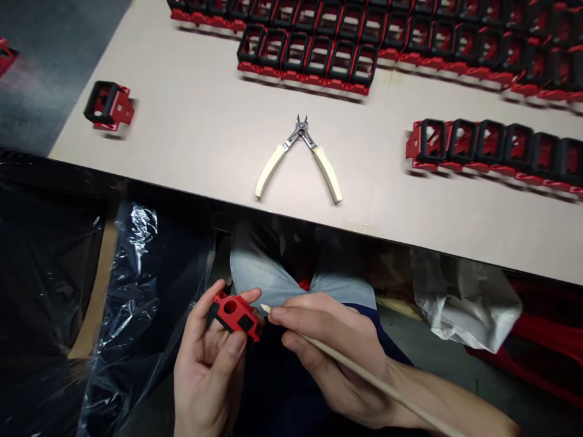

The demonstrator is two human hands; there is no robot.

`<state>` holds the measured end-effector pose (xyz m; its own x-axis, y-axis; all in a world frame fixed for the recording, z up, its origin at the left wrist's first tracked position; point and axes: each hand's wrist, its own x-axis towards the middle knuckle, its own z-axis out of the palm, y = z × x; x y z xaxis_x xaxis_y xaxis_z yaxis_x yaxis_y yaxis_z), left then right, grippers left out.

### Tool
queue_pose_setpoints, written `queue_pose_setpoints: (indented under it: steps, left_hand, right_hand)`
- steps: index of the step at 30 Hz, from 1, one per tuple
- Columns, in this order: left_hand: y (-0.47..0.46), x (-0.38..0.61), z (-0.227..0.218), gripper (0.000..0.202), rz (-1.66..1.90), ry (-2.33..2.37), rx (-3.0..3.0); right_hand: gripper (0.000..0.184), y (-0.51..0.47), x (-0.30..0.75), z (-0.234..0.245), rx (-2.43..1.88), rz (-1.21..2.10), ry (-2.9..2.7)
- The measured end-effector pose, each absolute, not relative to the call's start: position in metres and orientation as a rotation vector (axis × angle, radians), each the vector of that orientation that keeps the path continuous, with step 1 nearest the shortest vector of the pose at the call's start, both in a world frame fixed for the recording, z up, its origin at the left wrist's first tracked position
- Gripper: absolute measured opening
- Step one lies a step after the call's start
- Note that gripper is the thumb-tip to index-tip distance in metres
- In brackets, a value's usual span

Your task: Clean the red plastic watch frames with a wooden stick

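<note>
My left hand (209,370) grips a small red and black plastic part (234,315) between thumb and fingers, held over my lap below the table edge. My right hand (332,352) is closed round a thin wooden stick (364,377), whose tip points at the part's right side. The stick runs back along my right forearm to the lower right.
White-handled cutting pliers (298,159) lie open on the beige table (195,133). Rows of red and black parts (310,57) fill the far edge and a row (496,149) at right. A single part (108,106) sits far left. Black plastic bag (68,291) at left.
</note>
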<state>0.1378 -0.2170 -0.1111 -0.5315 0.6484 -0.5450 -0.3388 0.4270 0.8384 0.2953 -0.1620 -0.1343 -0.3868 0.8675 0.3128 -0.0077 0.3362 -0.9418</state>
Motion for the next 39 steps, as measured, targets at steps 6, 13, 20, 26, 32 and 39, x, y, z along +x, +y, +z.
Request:
queue_pose_setpoints:
  steps: [6, 13, 20, 26, 32, 39]
  left_hand:
    - [-0.218, 0.137, -0.111, 0.069, 1.239, 1.771, 0.293]
    - [-0.218, 0.141, -0.109, 0.075, 1.267, 1.824, 0.318]
    - [-0.218, 0.146, -0.111, 0.070, 1.260, 1.788, 0.363]
    - [-0.209, 0.155, -0.114, 0.075, 1.263, 1.674, 0.366]
    - [-0.199, 0.165, -0.115, 0.082, 1.267, 1.584, 0.384]
    - [-0.195, 0.174, -0.114, 0.078, 1.253, 1.571, 0.433]
  right_hand:
    - [0.019, -0.164, 0.292, -0.133, -0.821, 1.271, -1.635]
    - [0.020, -0.170, 0.285, -0.136, -0.810, 1.260, -1.495]
    - [0.022, -0.172, 0.290, -0.132, -0.806, 1.212, -1.586]
    - [0.026, -0.168, 0.300, -0.124, -0.864, 1.116, -1.560]
    - [0.031, -0.166, 0.310, -0.119, -0.855, 1.042, -1.530]
    - [0.033, -0.168, 0.319, -0.113, -0.908, 0.985, -1.579]
